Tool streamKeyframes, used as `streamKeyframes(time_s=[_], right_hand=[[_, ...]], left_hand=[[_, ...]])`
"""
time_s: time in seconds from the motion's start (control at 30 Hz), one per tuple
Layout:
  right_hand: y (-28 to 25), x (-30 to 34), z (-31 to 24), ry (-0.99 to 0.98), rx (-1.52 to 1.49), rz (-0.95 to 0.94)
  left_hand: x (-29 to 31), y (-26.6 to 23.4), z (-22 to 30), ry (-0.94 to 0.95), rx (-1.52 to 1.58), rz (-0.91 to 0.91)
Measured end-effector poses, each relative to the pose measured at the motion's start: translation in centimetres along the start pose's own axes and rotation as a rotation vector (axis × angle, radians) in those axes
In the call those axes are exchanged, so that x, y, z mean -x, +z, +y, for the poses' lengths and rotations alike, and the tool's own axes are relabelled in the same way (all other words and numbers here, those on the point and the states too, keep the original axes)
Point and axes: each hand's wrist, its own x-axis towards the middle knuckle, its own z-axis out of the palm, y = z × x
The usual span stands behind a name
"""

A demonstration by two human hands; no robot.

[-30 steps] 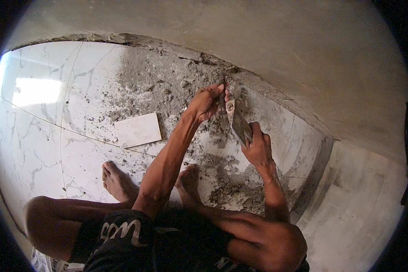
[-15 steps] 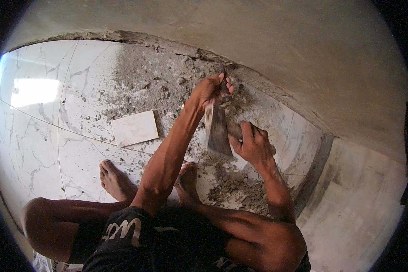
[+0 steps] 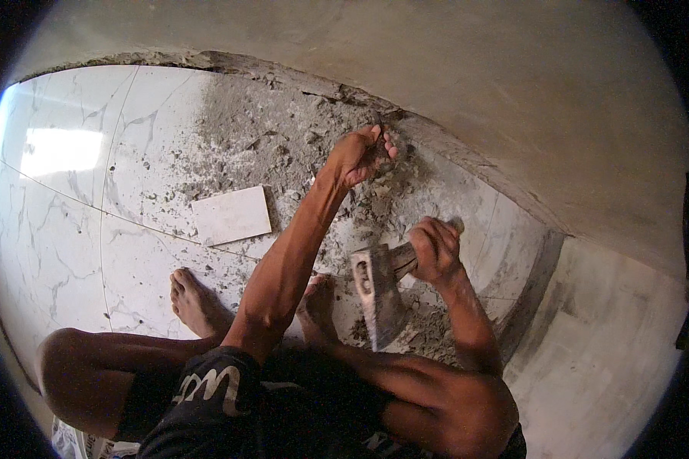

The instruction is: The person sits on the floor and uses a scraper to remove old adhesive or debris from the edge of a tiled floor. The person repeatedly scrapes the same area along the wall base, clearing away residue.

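Note:
My right hand [image 3: 435, 251] is closed round the short handle of a hatchet [image 3: 383, 294]. Its worn metal head hangs low over the rubble, near my right foot, and stands apart from my left hand. Farther off, my left hand [image 3: 364, 157] is curled by the base of the wall, wrapped round a dark, slim chisel [image 3: 377, 121]; most of the tool is hidden by the fingers. Around that hand lies broken grey mortar [image 3: 272, 145], spread along the wall's foot. A rough, chipped groove [image 3: 344, 93] runs where wall and floor meet.
A loose white tile piece [image 3: 232, 215] lies left of my left forearm. My bare feet [image 3: 195, 302] rest on the white marbled floor tiles [image 3: 61, 237]. The plastered wall [image 3: 467, 69] rises ahead, and a raised ledge [image 3: 589, 336] borders the right side. More rubble [image 3: 429, 333] lies near my right knee.
The hatchet has swung back from beside my left hand, down toward me, and its head has turned. My right hand has moved slightly with it; my left hand has stayed in place.

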Motion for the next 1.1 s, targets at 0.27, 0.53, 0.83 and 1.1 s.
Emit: streamKeyframes(time_s=[0.27,0.53,0.83,1.1], right_hand=[[0.1,1.0,0.4,0.256,0.022,-0.177],[2.6,1.9,3.6,0.368,0.194,-0.268],[1.2,1.4,2.6,0.618,0.172,-0.321],[-0.4,4.3,0.8,0.995,-0.139,-0.234]], left_hand=[[0.6,1.0,0.3,0.036,-0.129,0.028],[0.5,2.1,-0.4,0.098,-0.09,0.157],[-0.7,2.0,-1.1,0.075,-0.168,0.207],[2.0,-0.4,-0.7,0.357,-1.615,0.568]])
